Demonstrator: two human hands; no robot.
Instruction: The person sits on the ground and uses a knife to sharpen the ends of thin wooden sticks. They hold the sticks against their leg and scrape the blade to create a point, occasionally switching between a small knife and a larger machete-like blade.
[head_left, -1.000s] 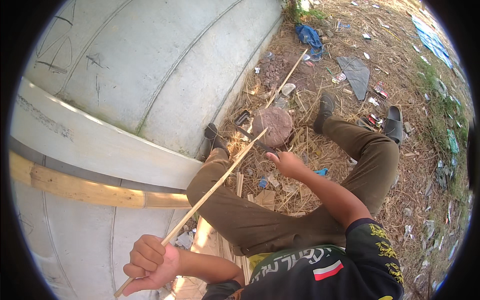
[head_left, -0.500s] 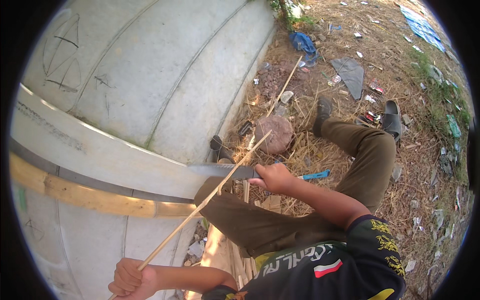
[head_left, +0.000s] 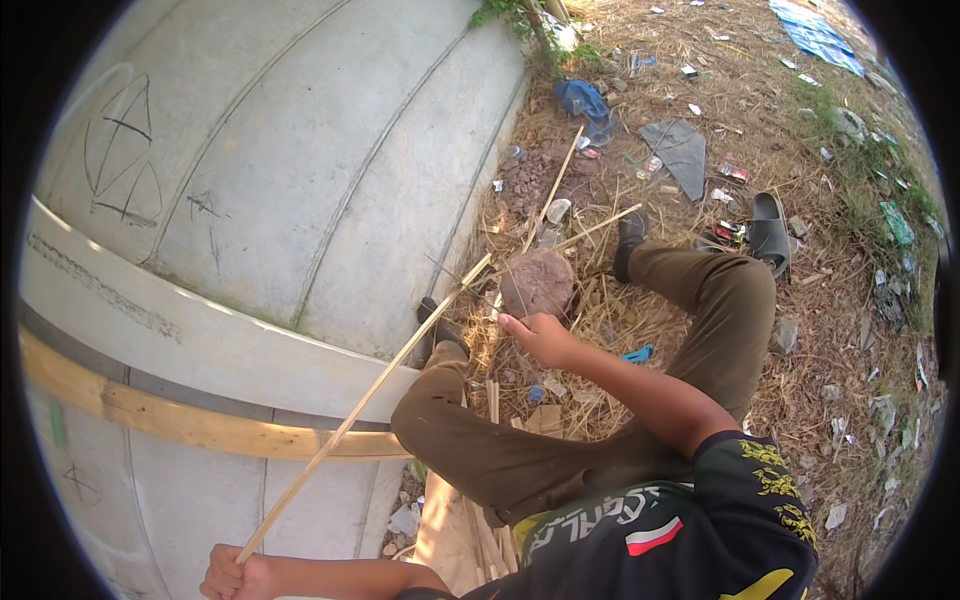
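At the lower left my left hand (head_left: 236,575) is closed around the lower end of a long, thin bamboo strip (head_left: 345,425). The strip slants up and away to the right, its far tip beside a round reddish-brown block (head_left: 538,284). My right hand (head_left: 541,338) is closed on a knife (head_left: 490,303) near that block. The blade is turned nearly edge-on and shows only as a thin line by the strip's far end; the fingers hide the handle.
A bamboo pole (head_left: 200,425) and a pale beam (head_left: 200,320) run along the concrete wall (head_left: 300,150) at left. A blue-handled tool (head_left: 637,355) lies in the straw beyond my right forearm. Slippers (head_left: 768,232), a blue bag (head_left: 585,103) and litter lie farther out.
My right hand with the knife has moved up and slightly right along the strip, and the blade has turned edge-on. My left hand has shifted slightly down and left with the strip.
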